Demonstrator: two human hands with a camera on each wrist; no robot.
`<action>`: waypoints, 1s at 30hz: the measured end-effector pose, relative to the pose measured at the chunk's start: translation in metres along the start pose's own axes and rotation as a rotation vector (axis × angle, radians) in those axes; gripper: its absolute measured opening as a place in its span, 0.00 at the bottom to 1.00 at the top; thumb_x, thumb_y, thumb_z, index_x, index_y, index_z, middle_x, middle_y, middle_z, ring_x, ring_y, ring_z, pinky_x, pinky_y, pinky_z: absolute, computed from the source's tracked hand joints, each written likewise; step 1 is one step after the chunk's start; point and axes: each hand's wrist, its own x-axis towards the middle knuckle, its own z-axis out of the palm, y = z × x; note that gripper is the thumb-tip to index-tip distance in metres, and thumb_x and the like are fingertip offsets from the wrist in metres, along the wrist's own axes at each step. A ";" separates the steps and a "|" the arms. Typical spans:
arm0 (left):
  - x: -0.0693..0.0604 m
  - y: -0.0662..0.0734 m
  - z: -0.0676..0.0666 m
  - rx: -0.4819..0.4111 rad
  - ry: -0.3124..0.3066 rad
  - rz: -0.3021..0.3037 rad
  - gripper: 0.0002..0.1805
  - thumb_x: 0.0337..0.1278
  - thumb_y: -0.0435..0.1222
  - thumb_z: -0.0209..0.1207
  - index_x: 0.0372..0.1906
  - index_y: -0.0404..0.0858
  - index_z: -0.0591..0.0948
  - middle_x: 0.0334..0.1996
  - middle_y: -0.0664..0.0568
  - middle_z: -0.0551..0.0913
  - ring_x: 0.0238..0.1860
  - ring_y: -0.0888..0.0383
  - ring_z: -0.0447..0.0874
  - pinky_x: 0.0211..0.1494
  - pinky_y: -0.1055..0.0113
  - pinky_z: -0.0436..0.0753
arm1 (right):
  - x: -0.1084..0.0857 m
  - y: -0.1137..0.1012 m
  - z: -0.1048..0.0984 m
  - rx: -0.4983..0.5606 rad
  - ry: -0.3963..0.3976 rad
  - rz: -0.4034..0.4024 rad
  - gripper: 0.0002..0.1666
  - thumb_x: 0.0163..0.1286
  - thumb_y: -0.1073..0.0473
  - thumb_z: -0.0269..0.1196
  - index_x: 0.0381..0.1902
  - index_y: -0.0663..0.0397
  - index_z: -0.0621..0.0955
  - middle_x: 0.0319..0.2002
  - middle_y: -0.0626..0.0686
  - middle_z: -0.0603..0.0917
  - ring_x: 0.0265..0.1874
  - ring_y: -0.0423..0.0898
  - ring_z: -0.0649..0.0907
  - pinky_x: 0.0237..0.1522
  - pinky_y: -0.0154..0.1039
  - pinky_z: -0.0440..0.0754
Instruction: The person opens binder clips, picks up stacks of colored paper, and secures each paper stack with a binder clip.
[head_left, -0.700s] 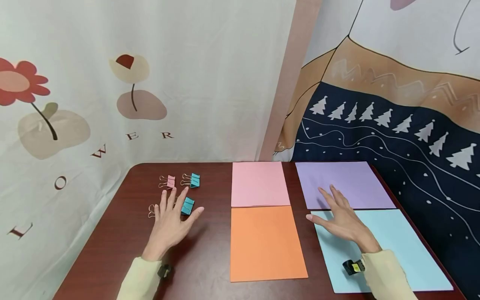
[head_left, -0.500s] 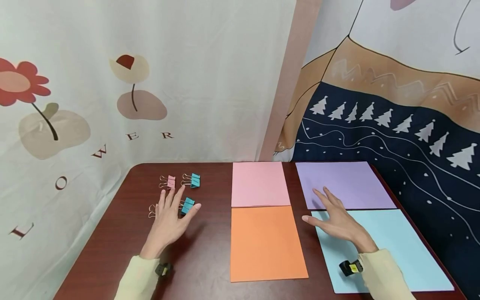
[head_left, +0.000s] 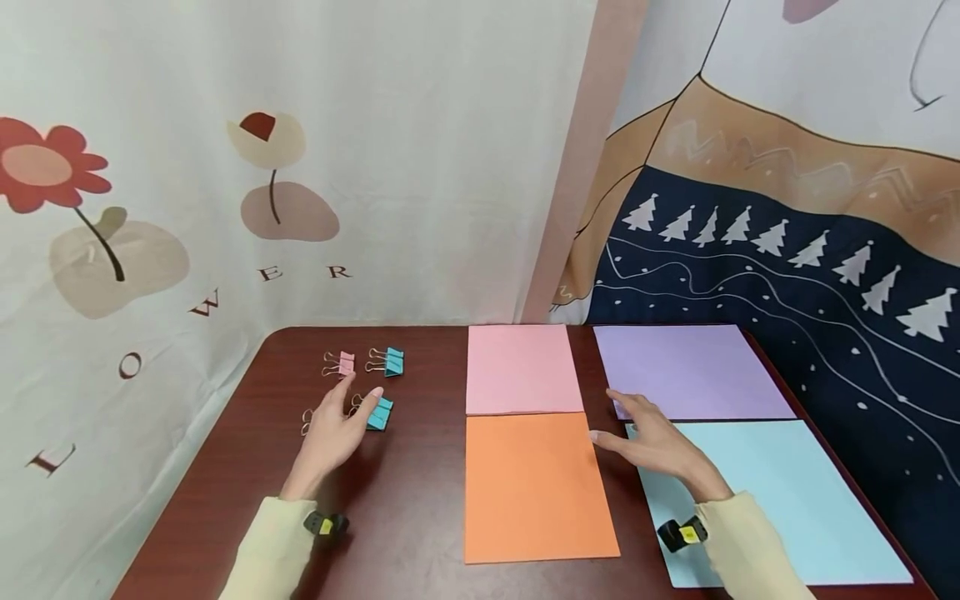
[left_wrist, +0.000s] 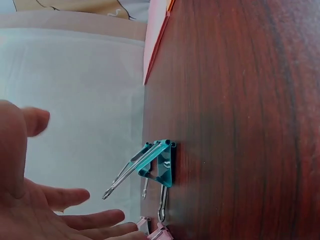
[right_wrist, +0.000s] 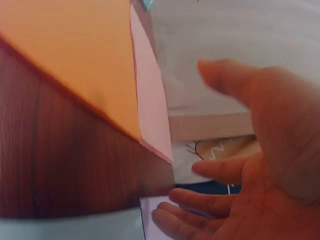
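Note:
My left hand (head_left: pixel 327 440) hovers over the left part of the table beside a teal binder clip (head_left: pixel 380 414), thumb and index apart, holding nothing. In the left wrist view that teal clip (left_wrist: pixel 165 162) stands beyond the spread fingers. Just past the index fingertip sits a pink binder clip (head_left: pixel 345 363), with another teal binder clip (head_left: pixel 393 362) to its right. Wire handles (head_left: pixel 306 422) of one more clip poke out left of the hand, its body hidden. My right hand (head_left: pixel 660 450) hangs over the left edge of a light blue sheet (head_left: pixel 780 500), thumb near an orange sheet (head_left: pixel 540 487), fingers loosely extended.
A pink sheet (head_left: pixel 525 371) lies behind the orange one, and a purple sheet (head_left: pixel 697 371) behind the light blue one. The dark wooden table (head_left: pixel 420 533) meets a white curtain (head_left: pixel 420 167) at the back. A navy printed cloth (head_left: pixel 825 333) hangs to the right.
The right hand has moved left, from over the light blue sheet toward the orange one. The left hand has drawn back slightly toward the body, its fingers less spread. Clips and sheets stay put.

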 end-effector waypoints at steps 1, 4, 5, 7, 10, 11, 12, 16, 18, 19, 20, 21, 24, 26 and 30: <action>0.001 0.000 0.000 -0.004 0.001 -0.007 0.49 0.71 0.68 0.45 0.83 0.39 0.52 0.78 0.32 0.58 0.78 0.34 0.58 0.78 0.34 0.60 | 0.000 -0.001 0.002 0.009 -0.006 0.006 0.54 0.67 0.35 0.67 0.77 0.63 0.63 0.69 0.69 0.71 0.65 0.65 0.75 0.59 0.67 0.80; 0.004 -0.001 0.000 -0.010 0.011 -0.014 0.48 0.73 0.65 0.46 0.81 0.36 0.56 0.75 0.30 0.65 0.75 0.35 0.65 0.76 0.36 0.65 | 0.002 -0.005 0.006 0.050 -0.021 0.047 0.51 0.68 0.39 0.68 0.75 0.67 0.66 0.65 0.68 0.75 0.60 0.61 0.79 0.54 0.58 0.84; 0.005 -0.002 0.001 -0.009 0.014 -0.015 0.47 0.73 0.64 0.47 0.80 0.35 0.57 0.73 0.30 0.67 0.74 0.35 0.67 0.75 0.36 0.67 | 0.002 -0.006 0.007 0.062 -0.025 0.064 0.50 0.68 0.39 0.68 0.74 0.67 0.66 0.65 0.67 0.75 0.58 0.60 0.80 0.53 0.55 0.85; 0.007 -0.003 0.001 0.003 0.018 -0.020 0.45 0.74 0.62 0.48 0.79 0.33 0.59 0.72 0.30 0.70 0.72 0.35 0.70 0.74 0.36 0.69 | 0.003 -0.008 0.010 0.085 -0.029 0.093 0.49 0.68 0.40 0.68 0.73 0.68 0.68 0.63 0.66 0.77 0.55 0.57 0.81 0.50 0.51 0.85; 0.010 -0.004 0.002 0.029 0.015 -0.043 0.42 0.75 0.59 0.50 0.78 0.32 0.62 0.70 0.31 0.72 0.71 0.35 0.72 0.71 0.36 0.71 | 0.005 -0.012 0.014 0.096 -0.022 0.135 0.47 0.68 0.40 0.68 0.71 0.67 0.70 0.60 0.64 0.80 0.52 0.54 0.82 0.49 0.50 0.85; 0.011 -0.005 0.002 0.035 0.015 -0.048 0.41 0.75 0.58 0.51 0.77 0.32 0.63 0.69 0.31 0.74 0.70 0.35 0.73 0.70 0.36 0.72 | 0.006 -0.013 0.016 0.094 -0.018 0.147 0.46 0.68 0.40 0.68 0.71 0.67 0.71 0.59 0.63 0.81 0.52 0.54 0.83 0.50 0.51 0.84; 0.011 -0.005 0.002 0.042 0.018 -0.051 0.39 0.75 0.56 0.52 0.76 0.31 0.65 0.68 0.31 0.75 0.68 0.36 0.74 0.69 0.36 0.73 | 0.007 -0.014 0.017 0.086 -0.012 0.155 0.45 0.68 0.40 0.68 0.70 0.66 0.72 0.57 0.62 0.82 0.51 0.54 0.83 0.50 0.52 0.84; 0.012 -0.006 0.003 0.060 0.043 -0.037 0.32 0.75 0.49 0.55 0.70 0.29 0.72 0.60 0.33 0.81 0.62 0.38 0.79 0.62 0.41 0.79 | 0.011 -0.018 0.024 0.060 0.002 0.193 0.40 0.66 0.40 0.69 0.64 0.63 0.76 0.52 0.59 0.82 0.46 0.51 0.81 0.48 0.51 0.83; 0.012 -0.006 0.003 0.082 0.060 -0.024 0.28 0.74 0.46 0.55 0.66 0.29 0.76 0.57 0.34 0.83 0.58 0.39 0.81 0.57 0.43 0.80 | 0.013 -0.020 0.027 0.046 0.009 0.190 0.38 0.65 0.42 0.71 0.61 0.64 0.77 0.49 0.59 0.81 0.43 0.51 0.80 0.45 0.49 0.82; 0.012 -0.006 0.003 0.093 0.066 -0.020 0.27 0.74 0.45 0.56 0.65 0.30 0.77 0.56 0.34 0.84 0.57 0.39 0.82 0.54 0.44 0.81 | 0.014 -0.022 0.028 0.041 0.014 0.187 0.37 0.64 0.43 0.72 0.60 0.64 0.77 0.49 0.59 0.81 0.42 0.51 0.79 0.44 0.49 0.82; 0.012 -0.006 0.003 0.104 0.075 -0.014 0.25 0.74 0.44 0.56 0.64 0.30 0.79 0.54 0.34 0.85 0.55 0.40 0.82 0.52 0.45 0.81 | 0.014 -0.023 0.030 0.033 0.019 0.182 0.37 0.64 0.44 0.73 0.60 0.64 0.77 0.48 0.60 0.81 0.42 0.51 0.79 0.43 0.49 0.82; 0.012 -0.007 0.004 0.113 0.082 -0.011 0.24 0.73 0.44 0.56 0.62 0.30 0.80 0.53 0.34 0.85 0.53 0.40 0.83 0.50 0.46 0.82 | 0.014 -0.024 0.031 0.021 0.027 0.179 0.37 0.63 0.45 0.74 0.59 0.64 0.77 0.48 0.61 0.80 0.42 0.52 0.79 0.43 0.50 0.82; 0.012 -0.007 0.005 0.124 0.098 -0.004 0.21 0.73 0.42 0.57 0.58 0.30 0.82 0.48 0.35 0.87 0.48 0.42 0.84 0.41 0.53 0.82 | 0.012 -0.028 0.036 -0.033 0.041 0.153 0.42 0.61 0.46 0.75 0.64 0.66 0.75 0.53 0.65 0.79 0.44 0.55 0.81 0.46 0.54 0.84; 0.013 -0.007 0.005 0.123 0.108 -0.007 0.19 0.72 0.41 0.57 0.55 0.31 0.84 0.45 0.37 0.88 0.44 0.44 0.84 0.35 0.58 0.80 | 0.010 -0.030 0.039 -0.077 0.043 0.137 0.47 0.60 0.46 0.76 0.69 0.65 0.73 0.56 0.68 0.77 0.45 0.56 0.82 0.47 0.55 0.85; 0.015 -0.007 0.006 0.125 0.128 -0.030 0.15 0.72 0.40 0.58 0.50 0.33 0.86 0.39 0.41 0.88 0.39 0.46 0.83 0.29 0.64 0.73 | 0.007 -0.033 0.044 -0.146 0.031 0.095 0.51 0.58 0.47 0.77 0.73 0.64 0.71 0.54 0.68 0.74 0.42 0.53 0.79 0.40 0.47 0.83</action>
